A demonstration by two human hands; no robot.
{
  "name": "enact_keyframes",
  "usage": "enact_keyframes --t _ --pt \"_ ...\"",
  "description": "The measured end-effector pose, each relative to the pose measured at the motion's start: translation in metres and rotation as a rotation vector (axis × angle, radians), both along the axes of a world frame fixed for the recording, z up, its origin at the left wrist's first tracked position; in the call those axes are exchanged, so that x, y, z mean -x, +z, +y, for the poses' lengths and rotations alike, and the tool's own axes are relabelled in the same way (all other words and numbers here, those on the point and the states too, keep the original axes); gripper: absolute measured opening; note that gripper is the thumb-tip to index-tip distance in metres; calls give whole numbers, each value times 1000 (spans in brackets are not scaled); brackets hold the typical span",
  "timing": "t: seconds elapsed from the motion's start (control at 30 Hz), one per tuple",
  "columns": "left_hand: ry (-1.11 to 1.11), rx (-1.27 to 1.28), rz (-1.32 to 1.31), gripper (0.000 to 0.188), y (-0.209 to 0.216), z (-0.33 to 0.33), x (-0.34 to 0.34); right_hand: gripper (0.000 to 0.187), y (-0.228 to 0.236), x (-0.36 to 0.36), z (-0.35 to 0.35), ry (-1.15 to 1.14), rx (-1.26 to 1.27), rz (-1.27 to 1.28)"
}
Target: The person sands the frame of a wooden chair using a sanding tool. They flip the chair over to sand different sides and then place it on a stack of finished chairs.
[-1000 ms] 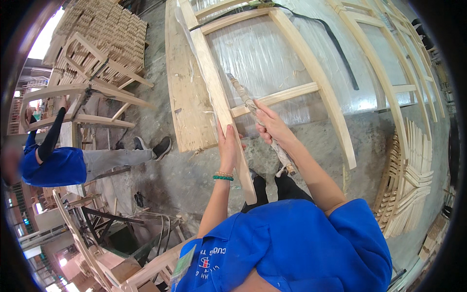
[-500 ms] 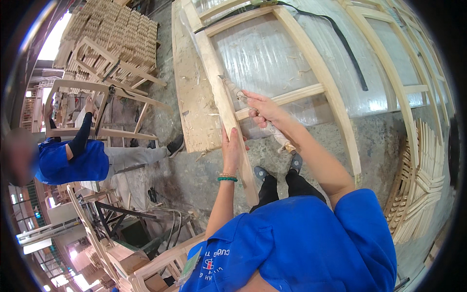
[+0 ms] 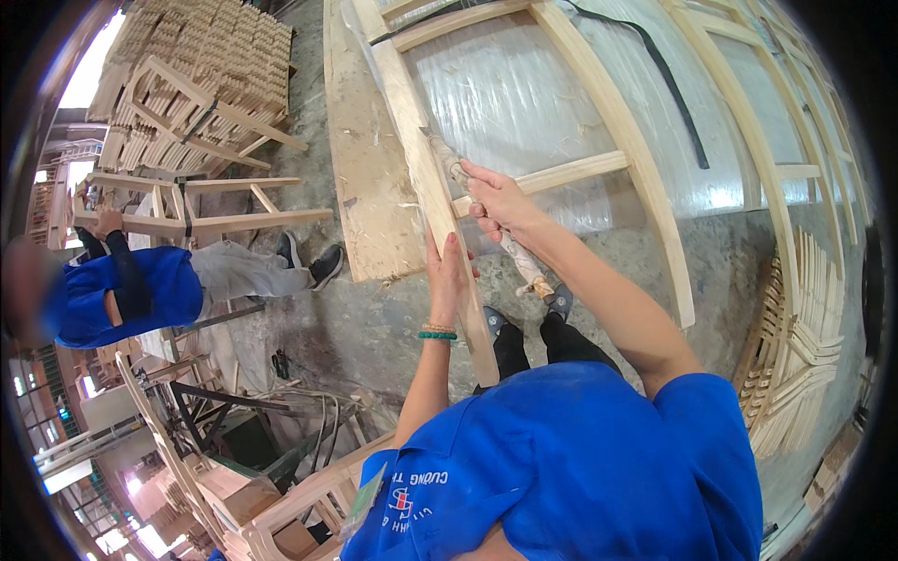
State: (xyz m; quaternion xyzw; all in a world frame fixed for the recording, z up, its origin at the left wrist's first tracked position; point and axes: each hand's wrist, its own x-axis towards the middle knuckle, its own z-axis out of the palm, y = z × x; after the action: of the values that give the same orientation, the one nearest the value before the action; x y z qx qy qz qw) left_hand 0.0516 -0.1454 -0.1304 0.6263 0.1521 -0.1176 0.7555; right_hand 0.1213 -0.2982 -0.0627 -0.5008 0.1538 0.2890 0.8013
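A pale wooden chair frame (image 3: 436, 192) lies in front of me, its near leg pointing toward my body. My left hand (image 3: 447, 274) is closed around this leg, thumb on top and fingertips showing on its right side. My right hand (image 3: 505, 208) grips a long hand tool (image 3: 520, 262) whose shaft is wrapped in pale, worn tape. The tool slants up and left, and its narrow dark tip is at the leg's inner edge, above the cross rail (image 3: 575, 174). Whether the tip touches the wood I cannot tell.
Shavings lie on a wooden board (image 3: 369, 178) left of the frame. A black strap (image 3: 669, 79) crosses plastic-wrapped goods (image 3: 505, 84) beneath. More frames (image 3: 758, 112) stand right, above stacked curved parts (image 3: 795, 365). At left a co-worker in blue (image 3: 131, 290) handles another frame (image 3: 215, 222).
The tool and my right hand have shifted slightly up along the leg. My left hand keeps its hold. The co-worker's frame has tipped and turned, and their arms have moved.
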Motion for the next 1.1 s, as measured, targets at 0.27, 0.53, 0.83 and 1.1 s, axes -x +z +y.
enact_keyframes --t 0.27,0.53,0.83,1.1 --pt "-33 -71 -23 58 -5 1 -1 51 2 -6 8 -99 -139 89" --pt "-16 -66 -18 56 2 -7 2 53 -4 1 -7 8 68 -146" --pt "-123 -281 85 54 22 64 45 50 66 26 -146 192 367 -282" --pt "-32 -111 355 41 10 62 101 46 86 23 -142 -25 335 -152"
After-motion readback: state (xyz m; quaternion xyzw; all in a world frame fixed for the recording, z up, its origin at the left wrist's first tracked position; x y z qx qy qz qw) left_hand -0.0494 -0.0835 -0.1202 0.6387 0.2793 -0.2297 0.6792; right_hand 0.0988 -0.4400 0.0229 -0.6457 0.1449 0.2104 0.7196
